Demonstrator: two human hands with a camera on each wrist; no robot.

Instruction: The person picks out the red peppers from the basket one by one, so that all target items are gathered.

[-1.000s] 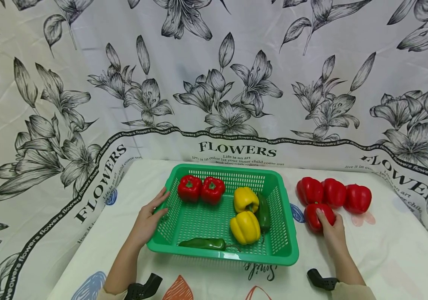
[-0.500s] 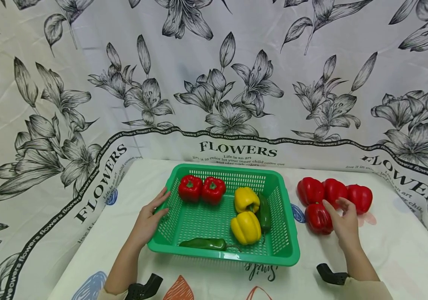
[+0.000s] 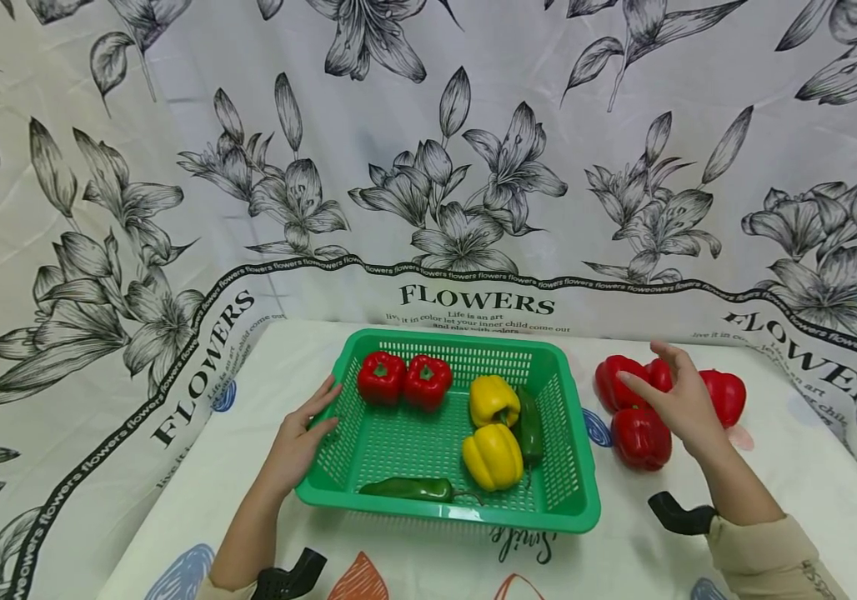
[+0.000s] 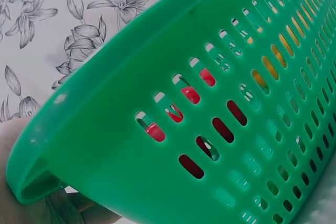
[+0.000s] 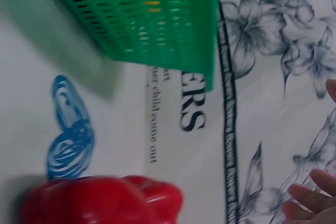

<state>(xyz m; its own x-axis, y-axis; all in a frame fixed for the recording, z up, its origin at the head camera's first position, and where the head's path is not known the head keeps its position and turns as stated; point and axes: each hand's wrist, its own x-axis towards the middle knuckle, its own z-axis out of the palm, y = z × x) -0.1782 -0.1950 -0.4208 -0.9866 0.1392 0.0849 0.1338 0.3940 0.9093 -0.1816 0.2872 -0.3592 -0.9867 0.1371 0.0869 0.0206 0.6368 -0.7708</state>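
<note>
My left hand (image 3: 297, 442) grips the left end of the green basket (image 3: 443, 518); in the left wrist view some fingers (image 4: 94, 213) show below its rim. My right hand (image 3: 679, 402) is above the red bell peppers right of the basket, thumb and fingers spread with nothing between them. Beneath it are a front red bell pepper (image 3: 642, 440), a back left red bell pepper (image 3: 612, 385) and a right red bell pepper (image 3: 726, 397). Another red bell pepper (image 3: 659, 373) is mostly hidden behind the hand. In the right wrist view, fingertips (image 5: 310, 199) show at the right edge.
Inside the basket, two red bell peppers (image 3: 381, 378) sit at the back left. Two yellow bell peppers (image 3: 493, 457) lie toward the right, beside a long green pepper (image 3: 529, 425). Another green pepper (image 3: 406, 488) lies along the front. A flower-printed cloth (image 3: 473, 200) hangs behind.
My right hand has let go of the front red bell pepper, drawn back to the right, then risen over the back peppers. The left hand and the basket have stayed put.
</note>
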